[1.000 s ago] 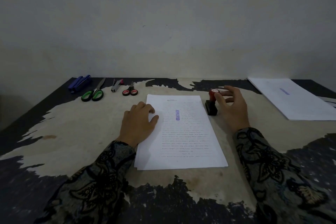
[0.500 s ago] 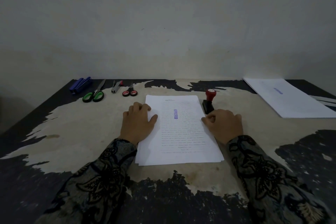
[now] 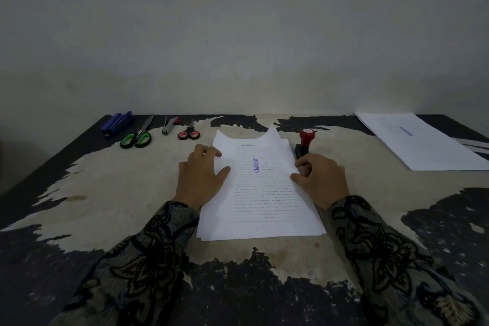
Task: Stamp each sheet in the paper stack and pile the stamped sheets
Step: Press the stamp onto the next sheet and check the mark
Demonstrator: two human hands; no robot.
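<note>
The left hand [image 3: 202,176] lies flat on the left margin of the paper stack [image 3: 260,193], fingers relaxed and spread, thumb pointing toward the middle of the page; it presses down and grasps nothing. The right hand [image 3: 321,180] sits at the stack's right edge with its fingers curled, thumb and forefinger pinching the edge of the top sheet [image 3: 264,156]. That sheet's far end is lifted and bowed, its far right corner standing above the pages beneath. Between the two hands, the top sheet bears a blue stamp mark [image 3: 255,165] running lengthwise up the printed text.

Just beyond the right hand's knuckles stands the stamp [image 3: 304,144], upright on the table [image 3: 132,193], red knob above a dark base, close beside the stack's right edge and touched by neither hand. Farther out to the right of the right hand, well apart, lies the pile of stamped sheets [image 3: 420,143], its top page showing a blue mark.

Beyond the left hand, along the far side of the table, sits a row of tools: small red-handled scissors [image 3: 189,133] nearest, then a staple remover [image 3: 169,126], green-handled scissors [image 3: 137,136], and a blue stapler [image 3: 117,122] farthest left. Patterned dark sleeves [image 3: 148,259] cover both forearms. The tabletop is dark with a large worn pale patch under the hands and stack.
</note>
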